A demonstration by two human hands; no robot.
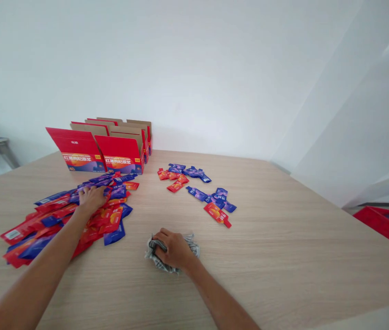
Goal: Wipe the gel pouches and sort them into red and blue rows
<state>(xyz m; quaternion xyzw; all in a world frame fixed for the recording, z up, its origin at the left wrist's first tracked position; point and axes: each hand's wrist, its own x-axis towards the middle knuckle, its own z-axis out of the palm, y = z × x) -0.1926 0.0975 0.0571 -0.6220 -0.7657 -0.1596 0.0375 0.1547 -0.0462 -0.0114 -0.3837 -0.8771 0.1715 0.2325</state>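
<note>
The left hand [91, 198] lies flat, fingers spread, on top of the pile of sachets [67, 217], a loose heap of glossy red and blue-purple flat packets on the pale wood-grain table [283, 256]. To the right of that pile and nearer the person, the right hand [172, 247] is curled and pressed down on a crumpled grey checked cloth [172, 254], its fingers bunching the soft fabric beneath the palm. Beyond the pile stand open red cardboard boxes [106, 146]; farther right of the pile lie scattered sachets [197, 188].
</note>
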